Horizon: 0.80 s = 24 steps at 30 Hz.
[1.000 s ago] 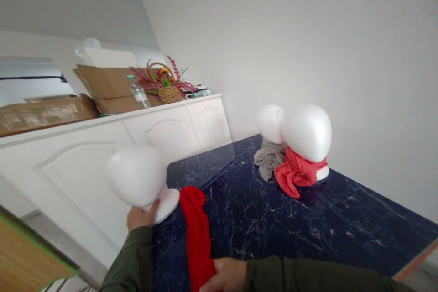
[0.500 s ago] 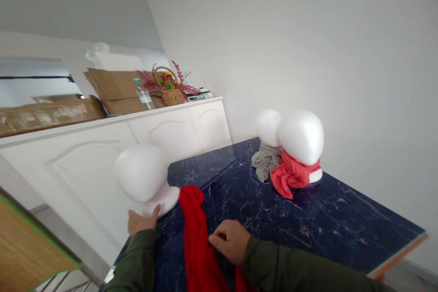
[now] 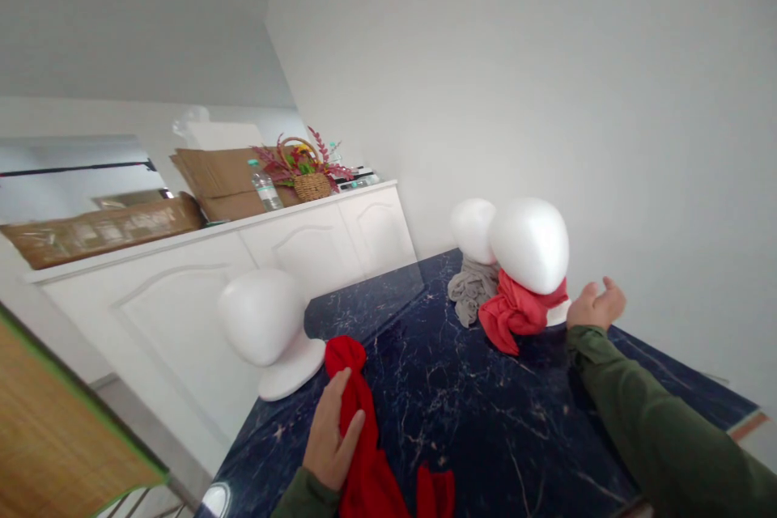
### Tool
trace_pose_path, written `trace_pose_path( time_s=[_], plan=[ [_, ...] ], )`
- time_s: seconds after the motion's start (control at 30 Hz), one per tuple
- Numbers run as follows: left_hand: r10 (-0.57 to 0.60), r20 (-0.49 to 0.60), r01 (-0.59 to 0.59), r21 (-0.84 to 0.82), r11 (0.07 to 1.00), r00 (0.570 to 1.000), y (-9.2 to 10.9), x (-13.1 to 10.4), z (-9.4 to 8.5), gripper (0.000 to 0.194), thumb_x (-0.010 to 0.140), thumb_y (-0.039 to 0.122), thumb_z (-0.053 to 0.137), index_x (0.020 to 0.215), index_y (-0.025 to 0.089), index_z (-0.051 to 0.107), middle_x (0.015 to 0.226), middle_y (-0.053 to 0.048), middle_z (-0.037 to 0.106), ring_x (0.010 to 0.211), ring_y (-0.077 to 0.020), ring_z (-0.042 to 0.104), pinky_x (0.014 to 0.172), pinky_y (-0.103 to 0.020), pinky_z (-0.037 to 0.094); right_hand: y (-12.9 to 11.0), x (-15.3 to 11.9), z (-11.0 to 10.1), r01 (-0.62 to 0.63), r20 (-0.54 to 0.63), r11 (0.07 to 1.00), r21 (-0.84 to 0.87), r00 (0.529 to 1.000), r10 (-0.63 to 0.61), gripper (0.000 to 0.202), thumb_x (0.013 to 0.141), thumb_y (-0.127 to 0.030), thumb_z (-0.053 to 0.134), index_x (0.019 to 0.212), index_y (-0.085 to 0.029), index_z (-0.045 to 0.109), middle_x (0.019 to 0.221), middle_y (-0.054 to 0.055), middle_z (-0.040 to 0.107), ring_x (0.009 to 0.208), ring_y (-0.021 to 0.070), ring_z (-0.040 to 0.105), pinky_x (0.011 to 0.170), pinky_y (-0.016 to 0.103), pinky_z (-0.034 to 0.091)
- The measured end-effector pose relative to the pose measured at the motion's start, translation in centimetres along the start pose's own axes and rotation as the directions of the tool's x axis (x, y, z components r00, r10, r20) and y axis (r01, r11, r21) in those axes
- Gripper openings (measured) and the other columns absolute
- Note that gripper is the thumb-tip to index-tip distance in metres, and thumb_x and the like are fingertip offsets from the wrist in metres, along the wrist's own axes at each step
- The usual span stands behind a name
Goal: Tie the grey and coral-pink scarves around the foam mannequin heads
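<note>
My left hand [image 3: 333, 430] is at the red scarf [image 3: 370, 465], fingers stretched out along its left edge; whether it presses on the cloth I cannot tell. The scarf runs lengthwise on the table from the bottom of the view. Just beyond it stands a white mannequin head [image 3: 262, 316] on a round base. At the right, my right hand [image 3: 598, 306] is raised with its fingers apart, beside another white mannequin head [image 3: 529, 245] that has a coral-red scarf [image 3: 515, 312] round its neck. Behind that one is a third head [image 3: 473, 228] with a grey scarf [image 3: 472, 290].
The dark blue marbled table [image 3: 449, 396] meets the wall at the back. White cabinets [image 3: 303, 247] on the left carry cardboard [image 3: 224, 182], a water bottle [image 3: 265, 186] and a flower basket [image 3: 312, 184]. A wooden-looking panel with a green edge [image 3: 66, 421] is at lower left.
My left hand has left the near mannequin head's base and moved right to the red scarf. My right hand has gone from the red scarf far right, beside the head with the coral-red scarf.
</note>
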<state>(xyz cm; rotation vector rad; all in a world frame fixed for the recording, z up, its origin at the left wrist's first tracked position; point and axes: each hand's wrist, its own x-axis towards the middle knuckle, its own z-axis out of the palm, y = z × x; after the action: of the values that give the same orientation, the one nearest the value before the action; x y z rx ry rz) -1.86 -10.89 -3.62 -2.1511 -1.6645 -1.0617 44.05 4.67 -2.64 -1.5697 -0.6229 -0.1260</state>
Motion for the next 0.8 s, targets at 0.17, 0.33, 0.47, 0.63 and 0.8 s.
trace_pose_path(
  time_s=[0.17,0.33,0.47,0.63,0.8],
  plan=[
    [0.041,0.27,-0.002,-0.144,0.99,0.962,0.0,-0.7,1.9,0.04,0.08,0.04,0.04,0.115,0.024,0.049,0.121,-0.007,0.051,0.113,-0.0211,0.044,0.098,-0.039,0.034,2.0,1.6,1.8,-0.133,0.409,0.98,-0.149,0.894,0.184,0.048,0.084,-0.037,0.021,0.106,-0.01,0.054,0.105,0.019,0.055,0.101,0.03,0.047,0.089,0.053,0.023],
    [0.089,0.283,-0.044,-0.164,0.986,0.955,-0.1,-0.8,1.8,0.041,0.078,0.043,0.044,0.114,0.023,0.049,0.118,-0.007,0.054,0.11,-0.0201,0.047,0.096,-0.037,0.037,1.6,0.6,2.5,-0.14,0.493,0.981,-0.133,0.849,0.189,0.056,0.077,-0.055,0.027,0.095,-0.014,0.061,0.101,0.016,0.059,0.099,0.0303,0.049,0.091,0.051,0.024],
    [0.093,0.292,-0.05,-0.15,0.987,0.952,-0.1,-0.7,1.6,0.039,0.079,0.042,0.043,0.112,0.023,0.051,0.117,-0.006,0.054,0.109,-0.0198,0.048,0.095,-0.037,0.038,1.5,0.9,2.2,-0.17,0.443,0.981,-0.092,0.876,0.193,0.055,0.071,-0.058,0.035,0.084,-0.013,0.063,0.091,0.016,0.061,0.091,0.0286,0.052,0.083,0.04,0.035],
    [0.08,0.28,-0.037,-0.153,0.987,0.957,-0.2,-0.6,1.7,0.037,0.078,0.043,0.043,0.108,0.024,0.054,0.114,-0.007,0.056,0.107,-0.0205,0.05,0.093,-0.037,0.04,1.3,0.8,2.3,-0.199,0.35,0.98,0.004,0.918,0.185,0.041,0.066,-0.052,0.045,0.071,-0.015,0.061,0.095,0.013,0.058,0.1,0.0252,0.046,0.089,0.036,0.031],
    [0.085,0.256,-0.045,-0.157,0.987,0.963,0.1,-0.5,1.4,0.037,0.078,0.045,0.043,0.105,0.023,0.056,0.112,-0.007,0.058,0.105,-0.0207,0.052,0.092,-0.036,0.041,0.8,-0.1,2.5,-0.23,0.265,0.969,0.091,0.944,0.199,0.037,0.061,-0.052,0.052,0.071,-0.017,0.057,0.108,0.012,0.05,0.11,0.0243,0.038,0.093,0.035,0.027]
  ],
)
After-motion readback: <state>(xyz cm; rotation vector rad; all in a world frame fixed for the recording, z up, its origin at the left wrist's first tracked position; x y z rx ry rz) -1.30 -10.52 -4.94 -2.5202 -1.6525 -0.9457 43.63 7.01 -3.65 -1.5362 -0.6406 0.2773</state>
